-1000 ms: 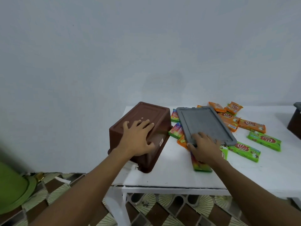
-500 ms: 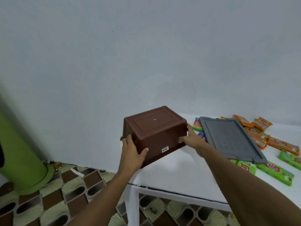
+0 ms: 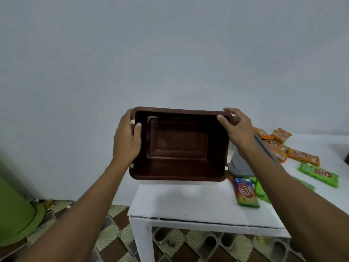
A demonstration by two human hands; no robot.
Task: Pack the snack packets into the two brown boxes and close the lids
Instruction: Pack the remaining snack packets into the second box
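A brown plastic box (image 3: 179,144) is lifted off the white table (image 3: 198,205), its open mouth facing me and its inside bare. My left hand (image 3: 127,140) grips its left rim, thumb inside. My right hand (image 3: 236,129) grips the upper right corner, fingers curled over the rim. A grey lid (image 3: 240,165) lies on the table behind my right forearm, mostly hidden. Several snack packets lie to the right: a rainbow-coloured packet (image 3: 245,191), orange packets (image 3: 279,146) and a green packet (image 3: 319,173).
The table's left front corner (image 3: 136,214) is just under the box. A green object (image 3: 17,210) stands on the patterned floor at the left. A plain wall fills the background. Something dark (image 3: 347,157) sits at the far right table edge.
The box lay upside down on the table under my left hand, with my right hand on the grey lid. Both hands then took the box, lifted it and turned its opening toward me.
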